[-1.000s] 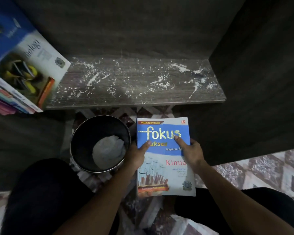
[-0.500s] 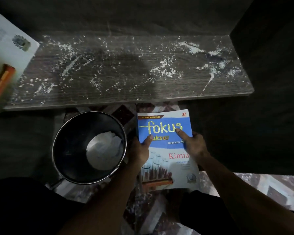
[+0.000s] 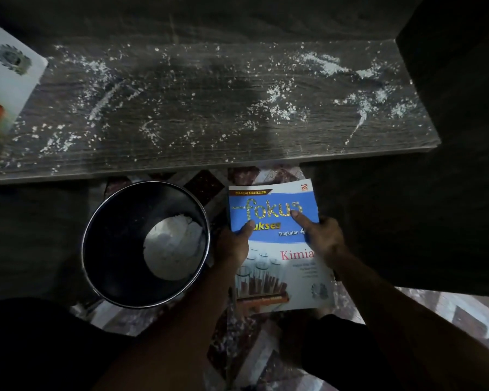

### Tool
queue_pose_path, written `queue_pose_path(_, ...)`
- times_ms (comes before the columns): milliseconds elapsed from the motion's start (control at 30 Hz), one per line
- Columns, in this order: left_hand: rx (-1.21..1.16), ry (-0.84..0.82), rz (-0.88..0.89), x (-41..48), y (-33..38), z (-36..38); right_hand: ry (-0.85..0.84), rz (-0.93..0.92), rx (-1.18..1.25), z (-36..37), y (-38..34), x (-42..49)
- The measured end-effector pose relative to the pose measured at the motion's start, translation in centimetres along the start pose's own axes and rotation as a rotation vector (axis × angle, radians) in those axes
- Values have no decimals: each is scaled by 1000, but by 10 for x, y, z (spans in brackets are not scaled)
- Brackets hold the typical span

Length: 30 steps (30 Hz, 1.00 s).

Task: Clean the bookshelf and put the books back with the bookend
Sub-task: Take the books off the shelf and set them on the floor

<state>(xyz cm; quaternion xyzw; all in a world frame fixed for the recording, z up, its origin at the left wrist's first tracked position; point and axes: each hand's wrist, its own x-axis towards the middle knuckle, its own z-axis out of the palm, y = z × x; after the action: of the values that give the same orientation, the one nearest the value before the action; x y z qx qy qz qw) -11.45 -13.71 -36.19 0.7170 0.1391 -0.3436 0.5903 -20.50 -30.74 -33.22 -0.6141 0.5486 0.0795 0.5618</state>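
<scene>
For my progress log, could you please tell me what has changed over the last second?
Only the view moved: the camera leaned in, so the shelf looks larger and the stack of books has nearly left the frame. The left hand and right hand still grip the Fokus book beside the bin; powder remains.

Matt wood grain under white powder (image 3: pixel 278 110) is shown by the dark grey shelf board (image 3: pixel 209 88) at twelve o'clock. Glossy paper is seen on the blue-and-white paperback (image 3: pixel 277 268) at five o'clock. The round black bin (image 3: pixel 116 235) at eight o'clock is rimmed with shiny metal.
</scene>
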Motion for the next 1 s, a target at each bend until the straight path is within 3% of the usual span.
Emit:
queue_pose_path(167,117,-25,-56,0,5,-2,45,-2,-41,-1,5,0)
queue_pose_path(300,457,48,-83,-7,9,-5,19,20,-35,-1,0,-7)
queue_pose_path(567,384,-20,-124,-18,8,0,-53,41,-73,-4,-1,-18)
queue_pose_path(667,563,39,-58,-23,10,-5,-82,50,-123,-7,-4,-27)
queue_pose_path(833,391,-58,-22,-28,6,-8,-101,-27,-281,-9,3,-31)
queue_pose_path(1000,506,-105,77,-37,12,-14,-54,-105,-431,-12,-24,-77)
